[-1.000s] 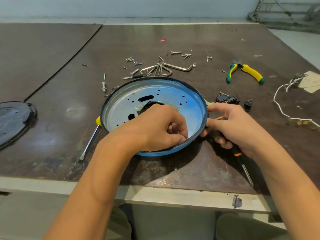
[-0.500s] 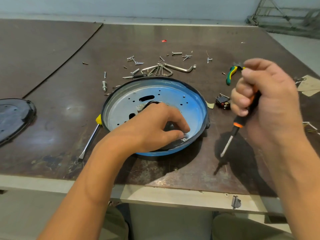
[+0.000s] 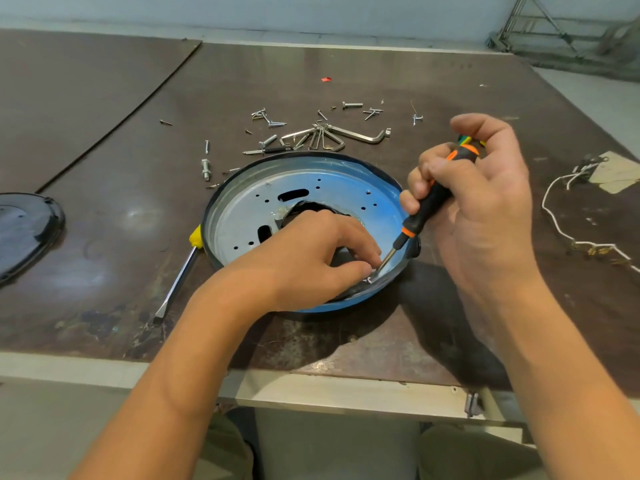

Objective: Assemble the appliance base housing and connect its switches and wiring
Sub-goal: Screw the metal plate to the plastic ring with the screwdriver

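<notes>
Head view. Round base housing [image 3: 239, 216]: flat on the table [image 3: 104, 220], near its front edge, open side up. Left hand [image 3: 311, 258]: inside the housing at the near rim, thumb and forefinger pinching a small metal part [image 3: 370, 278], possibly a screw. Right hand [image 3: 485, 202]: gripping the orange-black screwdriver [image 3: 429, 202], tip at that part. Hex keys [image 3: 332, 136]: loose, behind the housing.
</notes>
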The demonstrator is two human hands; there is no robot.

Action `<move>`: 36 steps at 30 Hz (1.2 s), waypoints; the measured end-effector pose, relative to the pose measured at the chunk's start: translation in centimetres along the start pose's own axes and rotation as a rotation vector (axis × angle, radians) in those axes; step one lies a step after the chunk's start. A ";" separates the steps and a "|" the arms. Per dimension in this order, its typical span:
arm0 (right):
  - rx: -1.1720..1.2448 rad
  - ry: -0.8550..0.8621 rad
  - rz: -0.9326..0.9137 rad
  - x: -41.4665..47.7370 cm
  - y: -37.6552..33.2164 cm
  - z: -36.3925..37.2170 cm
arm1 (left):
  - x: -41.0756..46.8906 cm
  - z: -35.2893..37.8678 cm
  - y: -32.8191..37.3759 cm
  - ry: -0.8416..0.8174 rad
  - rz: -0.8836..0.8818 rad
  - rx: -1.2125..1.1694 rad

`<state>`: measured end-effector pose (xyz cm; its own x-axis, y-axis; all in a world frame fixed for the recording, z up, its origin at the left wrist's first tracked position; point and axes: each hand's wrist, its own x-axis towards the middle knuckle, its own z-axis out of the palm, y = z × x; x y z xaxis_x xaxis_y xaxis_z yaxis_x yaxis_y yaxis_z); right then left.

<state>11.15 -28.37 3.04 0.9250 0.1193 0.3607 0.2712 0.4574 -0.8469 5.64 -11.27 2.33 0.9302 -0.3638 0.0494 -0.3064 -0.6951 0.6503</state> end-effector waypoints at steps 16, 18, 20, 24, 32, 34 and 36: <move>-0.063 -0.411 0.008 -1.0 -0.6 0.7 | 0.3 0.3 0.3 0.025 0.039 0.112; -0.067 -0.374 0.004 -1.0 -0.7 0.7 | 0.4 0.3 0.3 0.014 0.029 0.114; -0.070 -0.335 0.002 -0.9 -0.7 0.7 | 0.4 0.2 0.3 0.005 0.026 0.105; 0.013 -0.400 0.101 -1.0 -0.9 1.1 | 0.4 0.2 0.0 0.011 0.038 0.106; -0.026 -0.407 0.004 -1.6 -1.1 1.5 | 0.5 0.1 -0.4 0.022 -0.006 0.014; -0.019 -0.373 0.007 -1.5 -1.2 1.6 | 0.5 0.0 -0.3 0.016 0.002 0.022; 0.024 -0.345 0.051 -1.5 -1.3 1.6 | 0.6 0.0 -0.2 0.003 0.008 0.018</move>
<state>8.96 -27.69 4.23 0.7916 0.4313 0.4328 0.2171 0.4636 -0.8590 6.23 -11.39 2.22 0.9282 -0.3677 0.0567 -0.3174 -0.7033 0.6361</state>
